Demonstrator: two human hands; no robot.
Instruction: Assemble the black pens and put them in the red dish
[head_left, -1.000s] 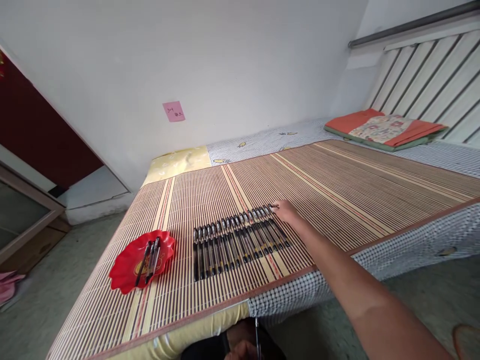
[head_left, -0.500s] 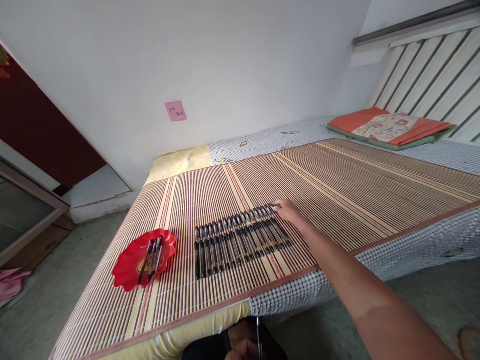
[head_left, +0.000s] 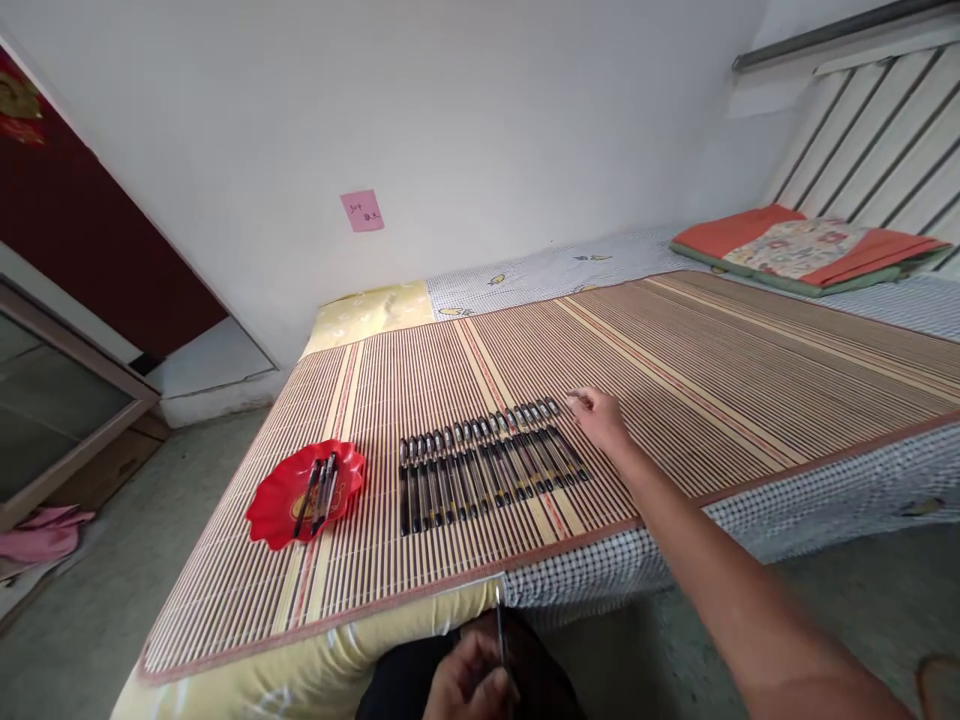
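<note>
On the striped mat, several black-capped pens (head_left: 484,468) lie side by side in a long row. Just past the right end of that row is my right hand (head_left: 600,418), its fingers apart and nothing held in them. At the bottom edge, in front of the bed, my left hand (head_left: 471,680) grips one slim pen (head_left: 501,625) that points upward. Part of this hand is cut off by the frame. Left of the row, a red plate (head_left: 264,508) with a wavy rim holds several more pens (head_left: 327,490).
The bamboo mat (head_left: 720,390) covers most of the bed. A folded orange and floral quilt (head_left: 806,250) lies at the far right by the white slatted headboard (head_left: 877,145). A pink note (head_left: 362,211) is stuck on the wall. Pink cloth (head_left: 45,535) lies at the lower left.
My right hand has let go of the rightmost pen and drawn slightly away to the right. My left hand has risen further into view with its pen. The view has shifted slightly.
</note>
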